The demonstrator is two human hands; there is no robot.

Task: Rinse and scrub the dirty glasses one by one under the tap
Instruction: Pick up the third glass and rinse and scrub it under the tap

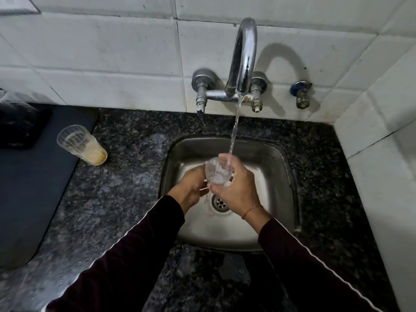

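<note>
Over the middle of the sink [281,167], a clear glass [218,171] is tipped toward the running tap [244,57] so water falls in. The right hand [236,188] wraps it in a firm grip; the left hand [191,184] steadies its base. A second dirty glass [82,145] waits at the desk's back left.

From my remote seat, the left hand's [191,188] fingers vanish behind the glass [218,171] at frame center. A dark object [20,124] at the left edge is cropped and too blurred for me to identify. Both sleeves [126,262] run off the bottom edge. A fixture [18,5] is clipped at upper left.
</note>
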